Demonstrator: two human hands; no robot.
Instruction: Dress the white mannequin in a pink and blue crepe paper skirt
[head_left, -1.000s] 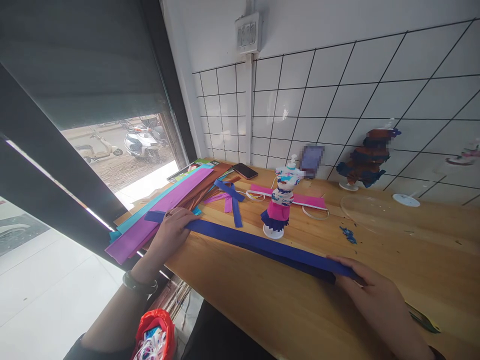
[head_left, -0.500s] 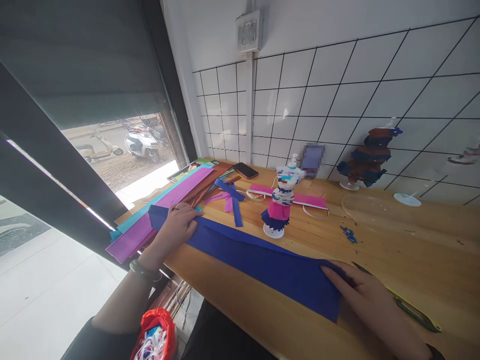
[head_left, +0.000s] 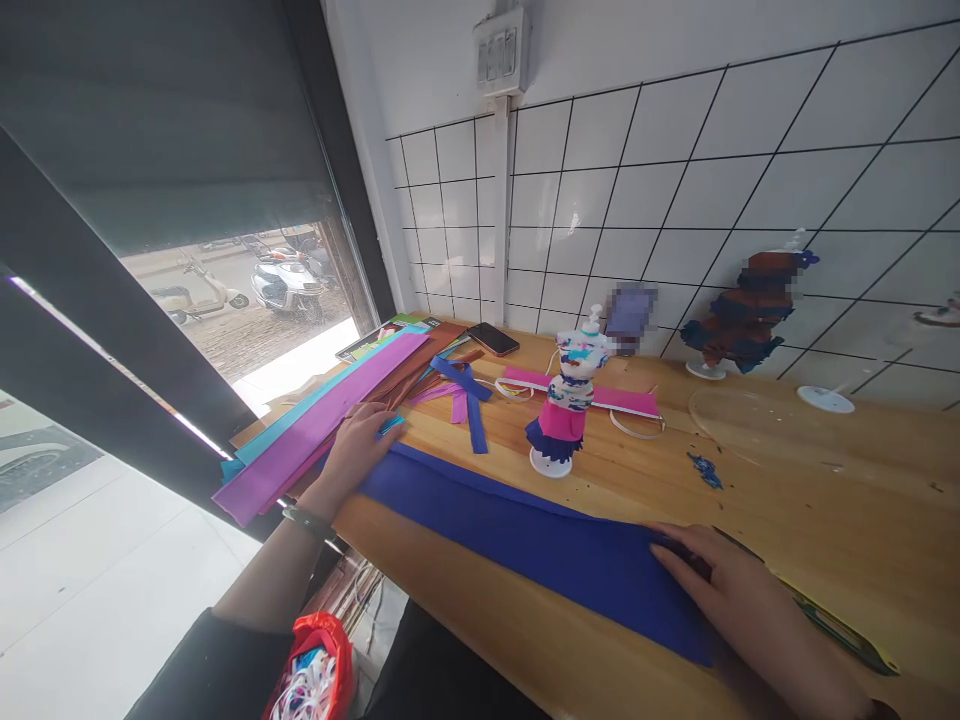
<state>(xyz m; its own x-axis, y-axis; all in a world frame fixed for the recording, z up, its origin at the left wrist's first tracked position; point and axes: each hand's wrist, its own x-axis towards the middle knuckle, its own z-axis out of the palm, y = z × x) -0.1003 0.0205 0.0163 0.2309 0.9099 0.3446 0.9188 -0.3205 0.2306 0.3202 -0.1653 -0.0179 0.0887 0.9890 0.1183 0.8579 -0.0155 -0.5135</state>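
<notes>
A long dark blue strip [head_left: 525, 535], paper or thin cloth, lies slantwise along the front of the wooden table, its far long edge slightly raised. My left hand [head_left: 356, 450] lies with flat, outstretched fingers over the strip's left end, beside a small bright blue piece [head_left: 391, 425]. At the other end, my right hand [head_left: 731, 590] has the strip's far edge between thumb and fingers. A small dress form [head_left: 570, 395] in a white patterned top, pink band and dark blue frill stands behind the strip.
Purple [head_left: 300, 450] and turquoise strips [head_left: 289, 425] lie left; cut blue strips [head_left: 474, 400] and a phone [head_left: 493, 338] lie behind. A yellow-green cutter [head_left: 840, 630] is by my right forearm. Another dressed form [head_left: 750, 310] stands near the wall. A red-lined bin [head_left: 345, 665] sits below the table.
The strip's left end, which stuck out past my left hand, now lies mostly under it. Its right part has flattened and spread, and my right hand has shifted slightly right.
</notes>
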